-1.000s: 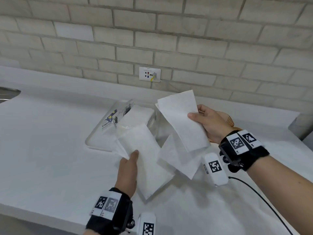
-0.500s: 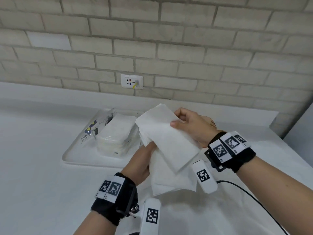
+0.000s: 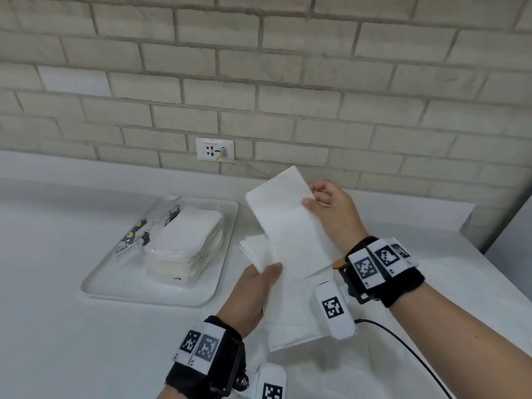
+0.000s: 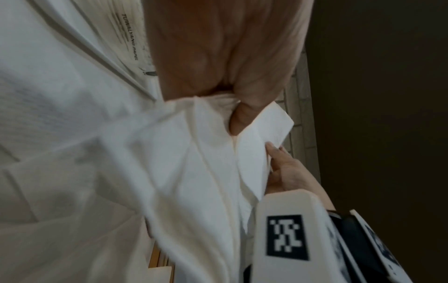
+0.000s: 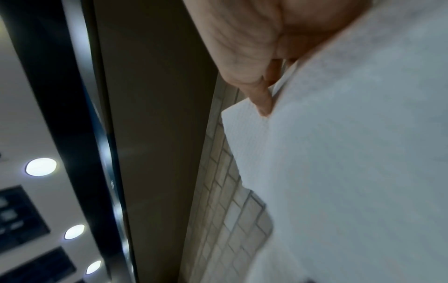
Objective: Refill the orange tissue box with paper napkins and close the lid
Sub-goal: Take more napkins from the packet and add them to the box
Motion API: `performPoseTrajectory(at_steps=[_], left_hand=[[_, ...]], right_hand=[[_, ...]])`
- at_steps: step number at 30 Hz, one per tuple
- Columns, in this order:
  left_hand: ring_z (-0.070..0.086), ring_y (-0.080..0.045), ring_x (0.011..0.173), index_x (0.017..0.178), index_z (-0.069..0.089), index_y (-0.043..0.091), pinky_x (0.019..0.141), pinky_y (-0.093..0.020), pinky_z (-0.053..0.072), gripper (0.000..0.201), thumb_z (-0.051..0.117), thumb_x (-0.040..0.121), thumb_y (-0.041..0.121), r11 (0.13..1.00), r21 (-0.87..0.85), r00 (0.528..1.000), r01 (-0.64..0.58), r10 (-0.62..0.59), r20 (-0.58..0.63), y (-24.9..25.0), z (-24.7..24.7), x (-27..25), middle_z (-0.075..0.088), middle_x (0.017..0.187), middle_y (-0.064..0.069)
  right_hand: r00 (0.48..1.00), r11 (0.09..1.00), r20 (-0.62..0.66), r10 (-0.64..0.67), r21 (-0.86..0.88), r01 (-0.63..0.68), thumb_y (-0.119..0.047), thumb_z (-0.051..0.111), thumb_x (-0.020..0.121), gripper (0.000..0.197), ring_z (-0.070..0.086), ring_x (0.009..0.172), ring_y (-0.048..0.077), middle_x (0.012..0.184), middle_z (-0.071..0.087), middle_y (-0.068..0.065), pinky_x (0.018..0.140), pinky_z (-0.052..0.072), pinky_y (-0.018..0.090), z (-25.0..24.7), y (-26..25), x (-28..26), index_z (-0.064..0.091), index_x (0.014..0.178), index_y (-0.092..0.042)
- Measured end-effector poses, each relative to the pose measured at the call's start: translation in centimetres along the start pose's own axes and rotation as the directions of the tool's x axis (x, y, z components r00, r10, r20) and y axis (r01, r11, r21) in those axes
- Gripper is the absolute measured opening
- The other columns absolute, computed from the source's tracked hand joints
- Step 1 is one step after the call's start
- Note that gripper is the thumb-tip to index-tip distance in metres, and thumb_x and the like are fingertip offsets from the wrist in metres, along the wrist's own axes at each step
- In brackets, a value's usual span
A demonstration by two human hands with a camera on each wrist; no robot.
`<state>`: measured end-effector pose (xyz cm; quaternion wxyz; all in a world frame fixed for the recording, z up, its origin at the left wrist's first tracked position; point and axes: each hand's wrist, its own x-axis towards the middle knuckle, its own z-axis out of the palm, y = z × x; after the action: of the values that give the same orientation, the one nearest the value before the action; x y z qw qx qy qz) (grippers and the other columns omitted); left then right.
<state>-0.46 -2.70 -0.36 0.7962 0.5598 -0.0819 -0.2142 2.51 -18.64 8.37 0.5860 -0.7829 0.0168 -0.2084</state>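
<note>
Now that the napkins (image 3: 290,243) are gathered from two separate handfuls into one, left hand (image 3: 253,292) and right hand (image 3: 334,214) pinch them at centre frame, ready for boxing.

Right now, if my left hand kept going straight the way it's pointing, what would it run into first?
The left hand grips napkins and points up and away toward the brick wall. Beyond the napkins, the white counter's back ledge below the wall looks first in line, though depth is unclear.
</note>
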Motion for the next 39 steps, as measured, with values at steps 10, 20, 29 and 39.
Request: performPoseTrajectory(at_steps=[10, 20, 29, 39], left_hand=[[0.063, -0.03, 0.11, 0.128, 0.054, 0.01, 0.095, -0.045, 0.049, 0.032, 0.046, 0.097, 0.012, 0.987, -0.156, 0.986, 0.039, -0.063, -0.154, -1.7, 1.6, 3.2, 0.067, 0.119, -0.012], [0.066, -0.028, 0.104, 0.115, 0.06, 0.018, 0.093, -0.045, 0.05, 0.023, 0.045, 0.098, 0.016, 0.997, -0.073, 0.995, -0.006, -0.001, -0.097, -3.1, 3.6, 3.4, 0.073, 0.109, -0.006], [0.067, -0.022, 0.102, 0.111, 0.063, 0.023, 0.095, -0.044, 0.051, 0.022, 0.045, 0.1, 0.023, 0.992, 0.115, 0.997, 0.045, -0.037, -0.068, -4.3, 6.4, 3.9, 0.073, 0.106, 0.0], [0.065, -0.029, 0.106, 0.119, 0.06, 0.014, 0.09, -0.043, 0.051, 0.026, 0.049, 0.096, 0.014, 0.968, -0.244, 0.992, 0.056, -0.082, -0.099, -4.8, 7.2, 4.8, 0.072, 0.11, -0.008]], right_hand=[[0.963, 0.936, -0.046, 0.267, 0.25, -0.248, -0.006, 0.055, 0.091, 0.03, 0.063, 0.082, 0.019, 0.108, 0.065, 0.006, 0.058, 0.053, 0.027, -4.6, 2.0, -2.0, 0.045, 0.117, -0.018], [0.887, 0.784, 0.12, 0.445, 0.426, -0.451, -0.006, 0.048, 0.095, 0.015, 0.07, 0.076, 0.019, 0.095, 0.071, 0.011, 0.062, 0.054, 0.03, -8.1, 4.8, -4.6, 0.063, 0.097, -0.004], [0.962, 0.661, 0.153, 0.227, 0.701, -0.267, -0.003, 0.042, 0.093, 0.02, 0.065, 0.081, 0.016, 0.095, 0.07, 0.006, 0.072, 0.055, 0.025, -10.2, 2.7, -2.1, 0.059, 0.102, -0.007], [0.934, 0.645, 0.146, 0.326, 0.688, -0.333, -0.008, 0.04, 0.095, 0.03, 0.068, 0.086, 0.015, 0.105, 0.07, 0.005, 0.074, 0.056, 0.028, -15.0, 5.5, -2.9, 0.055, 0.121, -0.009]])
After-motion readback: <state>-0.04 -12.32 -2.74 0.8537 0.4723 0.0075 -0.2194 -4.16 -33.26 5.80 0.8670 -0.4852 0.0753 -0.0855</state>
